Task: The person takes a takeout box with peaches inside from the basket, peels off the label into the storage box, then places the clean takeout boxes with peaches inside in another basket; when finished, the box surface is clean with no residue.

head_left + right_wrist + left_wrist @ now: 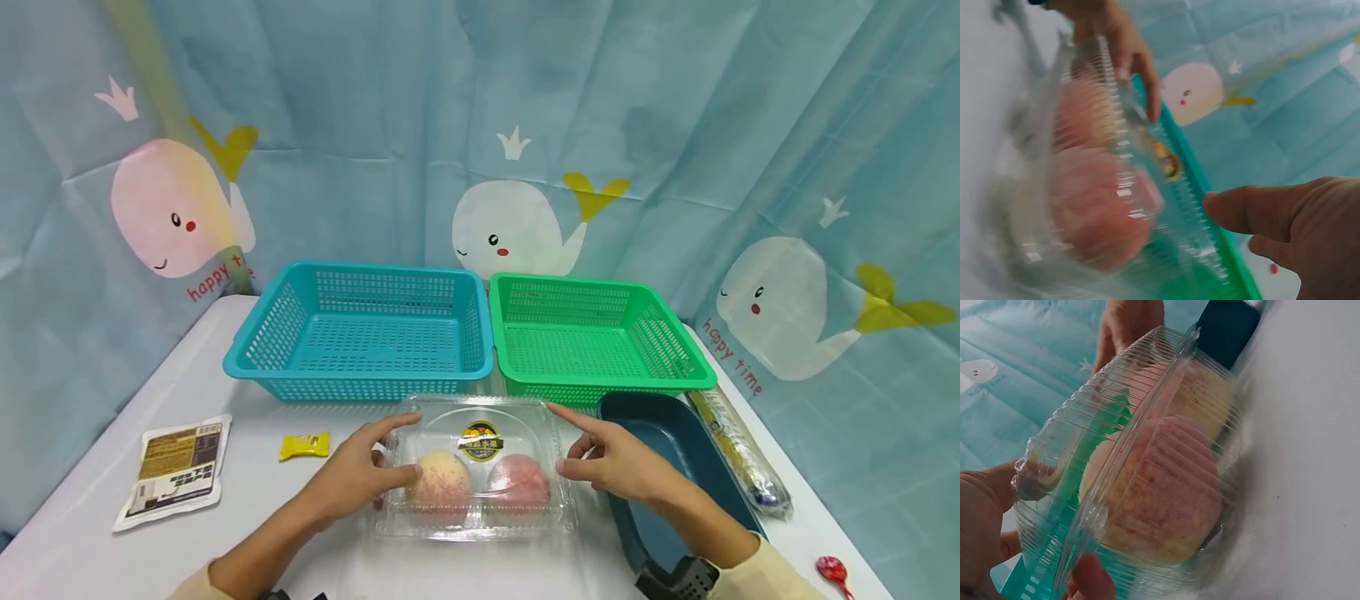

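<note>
A clear plastic clamshell box [480, 521] stands on the white table, its lid closed and bearing a round black and gold label. Inside, side by side, are a yellowish, red-speckled peach [441, 483] and a pink peach [519, 483]. My left hand [360, 471] grips the left end of the box, thumb over the lid; in the left wrist view a fingertip [1091, 578] bends against the rim. At the right end is my right hand [622, 462], index finger straight toward the far corner. The right wrist view shows its fingers loosely spread beside the lid.
Behind the box stand a blue basket [360, 387] and a green basket [600, 387]. A dark blue tray [645, 542] lies under my right forearm, beside a long clear-wrapped package [742, 458]. Leftward are a white pouch [180, 471] and a yellow packet [304, 445]; a red lollipop [831, 570] lies near right.
</note>
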Demonstrator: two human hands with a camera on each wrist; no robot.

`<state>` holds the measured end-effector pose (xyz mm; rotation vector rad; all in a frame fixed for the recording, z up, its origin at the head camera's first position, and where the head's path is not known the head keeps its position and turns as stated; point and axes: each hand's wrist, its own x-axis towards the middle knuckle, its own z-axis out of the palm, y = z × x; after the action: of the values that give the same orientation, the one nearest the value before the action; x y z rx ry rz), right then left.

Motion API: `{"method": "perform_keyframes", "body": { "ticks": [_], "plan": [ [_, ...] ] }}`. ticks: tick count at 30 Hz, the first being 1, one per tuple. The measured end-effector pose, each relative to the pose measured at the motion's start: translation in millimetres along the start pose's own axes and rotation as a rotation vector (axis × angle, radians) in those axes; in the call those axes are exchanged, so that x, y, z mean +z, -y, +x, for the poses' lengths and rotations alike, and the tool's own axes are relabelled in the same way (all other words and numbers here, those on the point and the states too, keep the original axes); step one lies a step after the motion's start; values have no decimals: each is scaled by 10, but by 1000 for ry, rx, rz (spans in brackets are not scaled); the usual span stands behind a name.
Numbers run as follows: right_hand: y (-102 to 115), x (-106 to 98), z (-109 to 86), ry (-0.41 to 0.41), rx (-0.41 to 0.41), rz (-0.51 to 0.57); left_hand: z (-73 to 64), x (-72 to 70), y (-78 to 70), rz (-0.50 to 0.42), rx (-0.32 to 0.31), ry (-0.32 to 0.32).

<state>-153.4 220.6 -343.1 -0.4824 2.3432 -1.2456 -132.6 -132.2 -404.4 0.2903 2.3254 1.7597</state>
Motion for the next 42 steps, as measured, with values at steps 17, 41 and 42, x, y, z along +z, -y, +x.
{"method": "perform_keyframes", "body": {
  "ticks": [17,41,42],
  "plan": [
    [363,-39,208,-91,-85,-50,37,5,14,-54,-18,-12],
    [504,324,822,-58,-102,-235,79,32,80,-200,5,-50],
    [503,331,826,-60,-98,-236,79,35,77,-195,1,-57]
  ]
}}
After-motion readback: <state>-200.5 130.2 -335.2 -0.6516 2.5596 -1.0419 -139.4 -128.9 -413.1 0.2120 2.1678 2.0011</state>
